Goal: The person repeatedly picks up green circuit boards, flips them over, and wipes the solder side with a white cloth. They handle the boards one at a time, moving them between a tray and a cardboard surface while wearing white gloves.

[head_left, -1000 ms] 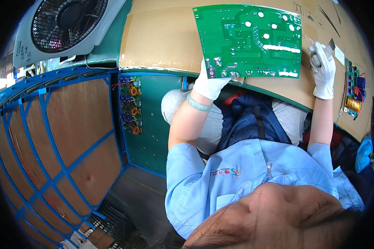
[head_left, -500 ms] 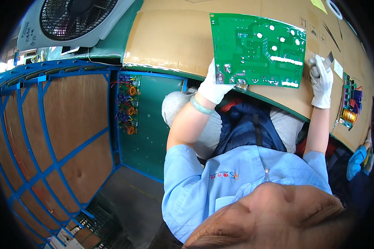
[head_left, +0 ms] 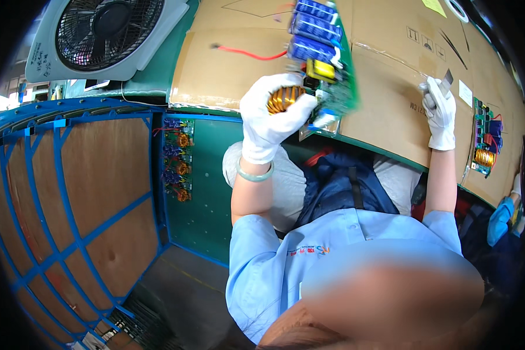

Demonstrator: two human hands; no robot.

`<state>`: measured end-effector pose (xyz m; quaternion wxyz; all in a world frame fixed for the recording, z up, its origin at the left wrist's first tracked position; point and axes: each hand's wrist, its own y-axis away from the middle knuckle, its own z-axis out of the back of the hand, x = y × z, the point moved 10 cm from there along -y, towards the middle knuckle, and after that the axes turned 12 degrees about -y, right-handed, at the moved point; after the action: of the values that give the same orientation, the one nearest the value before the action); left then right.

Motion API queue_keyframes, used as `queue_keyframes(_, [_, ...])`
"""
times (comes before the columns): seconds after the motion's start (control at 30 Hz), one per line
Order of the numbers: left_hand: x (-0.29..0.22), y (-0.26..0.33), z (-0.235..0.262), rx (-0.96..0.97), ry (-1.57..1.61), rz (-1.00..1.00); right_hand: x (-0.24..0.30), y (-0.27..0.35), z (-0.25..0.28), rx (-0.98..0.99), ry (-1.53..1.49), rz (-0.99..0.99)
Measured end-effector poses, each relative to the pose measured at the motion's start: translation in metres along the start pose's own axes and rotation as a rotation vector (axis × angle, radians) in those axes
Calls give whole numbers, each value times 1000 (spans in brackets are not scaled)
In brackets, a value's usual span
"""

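My left hand [head_left: 263,125], in a white glove, is closed round the copper-wound coil [head_left: 284,99] of a green circuit board [head_left: 348,73]. The board is tilted up on edge above the cardboard. Its component side faces left, with large blue capacitors [head_left: 312,48], a yellow block part [head_left: 321,70] and a red wire [head_left: 251,55] sticking out to the left. Its right edge is smeared by motion. Off to the right, my right hand [head_left: 441,114], gloved too, grips a flat metal blade [head_left: 447,80] whose tip points up; its handle is hidden by the fingers.
Brown cardboard [head_left: 385,76] covers the bench. Another board with a coil [head_left: 485,140] lies at the right, near a tape roll [head_left: 456,10]. A fan [head_left: 108,32] stands far left. More boards [head_left: 178,160] rest on a green surface beside a blue-framed rack [head_left: 79,233]. Another person's blue sleeve [head_left: 500,221] shows right.
My left hand has turned the board from its solder side to nearly edge-on, bringing the coil and capacitors into view. My right hand, still with the blade, has shifted slightly left.
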<state>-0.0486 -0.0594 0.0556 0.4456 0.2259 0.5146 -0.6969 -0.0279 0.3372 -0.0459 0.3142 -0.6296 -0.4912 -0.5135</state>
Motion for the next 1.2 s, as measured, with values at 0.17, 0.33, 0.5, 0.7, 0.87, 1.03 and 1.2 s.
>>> queue_keyframes(0.17, [-26,-2,-17,-15,-737,-498,-1,0,-5,5,33,10])
queue_keyframes(0.33, [9,-6,-1,72,-369,-113,-3,-2,-1,9,13,-13])
queue_keyframes(0.5, [47,7,37,48,-96,353,0,1,-7,1,35,-5])
queue_keyframes(0.7, [30,31,41,158,-79,276,-7,-2,-2,2,57,-21])
queue_keyframes(0.87, [10,42,33,122,-100,181,-10,-4,0,-37,106,-55])
queue_keyframes(1.03, [-28,27,0,215,-960,1,-12,-11,1,-59,196,-28])
queue_keyframes(1.2, [12,11,-23,334,-1143,127,-27,-31,13,-20,275,47])
